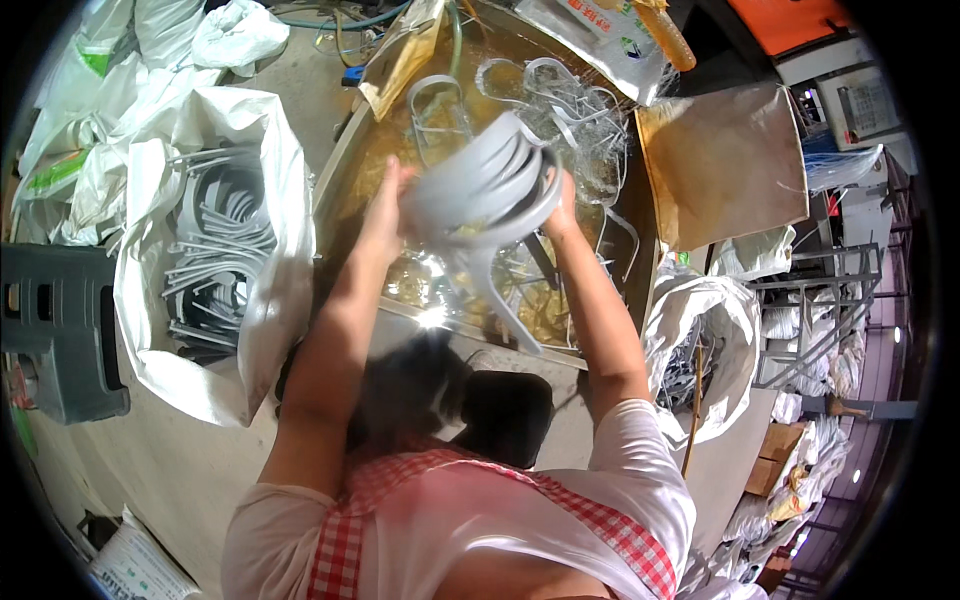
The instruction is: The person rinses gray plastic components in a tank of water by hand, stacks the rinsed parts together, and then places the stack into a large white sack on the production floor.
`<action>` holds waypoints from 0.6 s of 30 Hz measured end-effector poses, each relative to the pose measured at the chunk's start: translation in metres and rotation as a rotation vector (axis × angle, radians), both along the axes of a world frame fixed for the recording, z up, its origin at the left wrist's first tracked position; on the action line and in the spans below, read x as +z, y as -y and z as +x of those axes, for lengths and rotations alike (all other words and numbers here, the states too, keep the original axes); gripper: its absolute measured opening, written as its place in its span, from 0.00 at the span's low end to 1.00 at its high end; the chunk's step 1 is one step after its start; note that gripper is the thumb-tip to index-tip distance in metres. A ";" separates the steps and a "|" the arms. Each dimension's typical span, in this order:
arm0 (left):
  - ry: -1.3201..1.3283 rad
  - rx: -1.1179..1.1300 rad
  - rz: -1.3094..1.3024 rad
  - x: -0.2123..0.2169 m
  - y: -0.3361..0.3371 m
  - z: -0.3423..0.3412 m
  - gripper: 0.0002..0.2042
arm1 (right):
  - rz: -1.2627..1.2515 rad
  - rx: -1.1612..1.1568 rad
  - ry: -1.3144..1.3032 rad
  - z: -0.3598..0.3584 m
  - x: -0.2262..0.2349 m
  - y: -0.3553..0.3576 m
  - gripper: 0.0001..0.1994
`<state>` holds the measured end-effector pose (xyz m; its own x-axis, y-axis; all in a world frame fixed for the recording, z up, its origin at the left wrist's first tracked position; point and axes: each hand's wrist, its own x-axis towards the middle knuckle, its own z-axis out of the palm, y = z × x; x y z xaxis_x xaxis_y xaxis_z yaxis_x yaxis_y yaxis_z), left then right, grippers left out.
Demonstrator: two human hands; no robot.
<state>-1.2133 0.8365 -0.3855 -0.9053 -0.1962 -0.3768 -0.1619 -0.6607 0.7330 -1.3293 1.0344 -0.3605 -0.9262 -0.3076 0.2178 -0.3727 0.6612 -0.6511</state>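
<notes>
Both my hands hold up a bundle of grey curved plastic parts over a tank of yellowish liquid. My left hand grips the bundle's left side. On its right side, my right hand clasps it. Long grey ends of the parts hang down toward the liquid. Several more clear and grey parts lie in the tank behind the bundle.
A big white sack full of grey curved parts stands at my left. Another white sack sits at my right. A grey crate is at far left, a brown board at the tank's right end.
</notes>
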 end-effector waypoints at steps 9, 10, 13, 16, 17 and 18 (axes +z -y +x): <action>-0.424 0.112 -0.760 -0.002 -0.057 0.008 0.57 | -0.126 -0.430 0.011 0.004 -0.009 0.011 0.23; -0.384 0.087 -0.900 0.002 -0.057 0.010 0.57 | -0.171 -0.413 0.012 0.006 -0.009 0.011 0.23; -0.246 0.124 -0.761 -0.002 -0.046 0.005 0.46 | -0.108 -0.191 0.170 -0.004 -0.030 -0.014 0.23; -0.270 0.286 -0.581 -0.021 -0.035 0.002 0.31 | -0.229 0.066 0.586 0.022 0.019 -0.007 0.29; -0.288 0.247 -0.401 -0.012 -0.034 0.004 0.28 | -0.320 0.117 0.649 0.023 0.025 -0.016 0.31; -0.300 0.209 -0.223 -0.007 -0.032 0.006 0.25 | -0.411 0.171 0.715 0.024 0.028 -0.024 0.33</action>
<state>-1.2072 0.8688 -0.3925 -0.9006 -0.4337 -0.0303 0.2010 -0.4770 0.8556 -1.3051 1.0580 -0.3321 -0.8315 -0.4809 -0.2781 0.1471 0.2922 -0.9450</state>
